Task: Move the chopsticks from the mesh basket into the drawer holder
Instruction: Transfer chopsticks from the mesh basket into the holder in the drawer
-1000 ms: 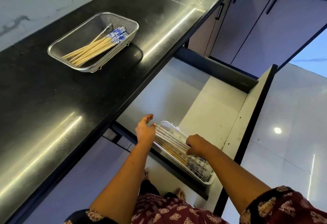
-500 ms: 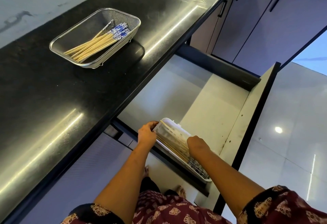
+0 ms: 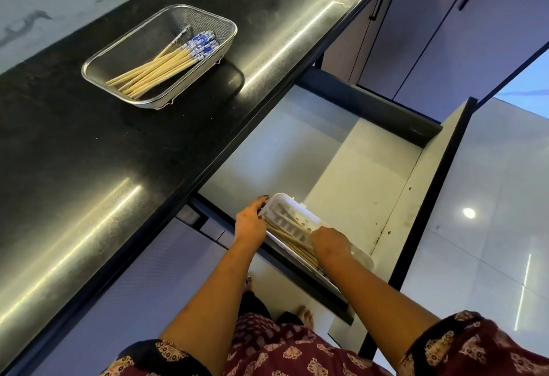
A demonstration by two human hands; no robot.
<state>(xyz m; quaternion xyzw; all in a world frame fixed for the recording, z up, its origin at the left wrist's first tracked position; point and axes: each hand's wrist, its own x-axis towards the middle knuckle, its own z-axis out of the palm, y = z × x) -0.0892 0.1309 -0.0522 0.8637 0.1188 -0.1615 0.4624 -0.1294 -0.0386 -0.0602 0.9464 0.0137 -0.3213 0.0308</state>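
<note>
Since a second ago we have brought our left hand point(image 3: 249, 222) onto the far end of the white plastic drawer holder point(image 3: 289, 207), fingers curled on its rim. Our right hand point(image 3: 329, 242) stays pressed over bamboo chopsticks point(image 3: 292, 243) inside it; its grip we cannot tell. More blue-patterned chopsticks point(image 3: 166, 68) lie in the steel mesh basket point(image 3: 118, 54) on the black desk point(image 3: 89, 152), well apart.
</note>
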